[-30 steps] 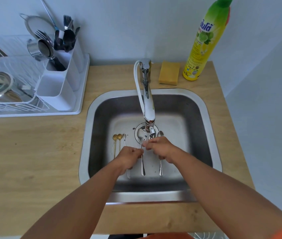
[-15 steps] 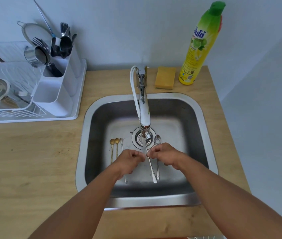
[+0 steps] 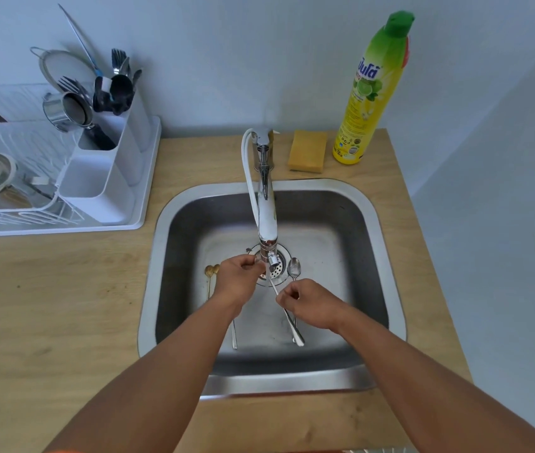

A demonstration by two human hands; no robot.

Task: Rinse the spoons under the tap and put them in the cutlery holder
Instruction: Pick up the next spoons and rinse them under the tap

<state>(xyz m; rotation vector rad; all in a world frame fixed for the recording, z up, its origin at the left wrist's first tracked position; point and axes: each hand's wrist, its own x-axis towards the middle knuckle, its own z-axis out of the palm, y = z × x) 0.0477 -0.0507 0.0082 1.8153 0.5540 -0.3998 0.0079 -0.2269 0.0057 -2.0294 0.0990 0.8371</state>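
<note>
Over the steel sink point(image 3: 387, 256) I hold one silver spoon point(image 3: 287, 317) slanted under the tap point(image 3: 267, 207). My left hand point(image 3: 238, 282) pinches its bowl end right at the tap's outlet. Lower and to the right, my right hand point(image 3: 310, 304) grips its handle, whose tip sticks out below. A second silver spoon point(image 3: 293, 268) lies on the sink floor beside the drain. Two gold spoons point(image 3: 212, 271) lie at the left, and another silver handle point(image 3: 234, 335) shows under my left arm. The white cutlery holder point(image 3: 106, 171) stands on the drying rack at the far left. Whether water runs cannot be told.
A white dish rack point(image 3: 14, 204) with a bowl and a metal cup sits left of the sink on the wooden counter point(image 3: 47, 305). A yellow sponge point(image 3: 307, 151) and a tall dish-soap bottle point(image 3: 369, 96) stand behind the sink by the wall.
My hands have drawn apart along the spoon: the left went up to the tap outlet, the right slid back down the handle. The spoon is now tilted and lifted.
</note>
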